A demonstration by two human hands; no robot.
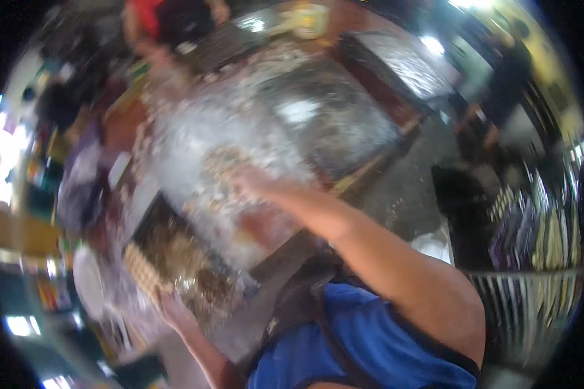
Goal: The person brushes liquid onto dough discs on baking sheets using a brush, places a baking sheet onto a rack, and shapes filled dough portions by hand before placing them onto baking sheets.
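Note:
On the left, a dark baking tray (194, 259) with a brown, shiny surface lies tilted in view. A beige, knobbly strip (144, 269), perhaps a row of dough pieces, runs along the tray's left edge. My left hand (170, 309) is at the lower end of that strip; blur hides how its fingers close. My right hand (252, 180) reaches out over the white-dusted worktop (194, 129), at a heap of small pale pieces (224, 161). Its fingers are smeared by motion, so whether it grips any pieces cannot be made out.
A flat dark tray (331, 117) lies beyond my right hand, with a foil-like shiny tray (402, 61) behind it. Across the worktop a person in red (146, 16) reaches in. Another person (503, 81) stands at the far right. A rack (532, 285) is on the right.

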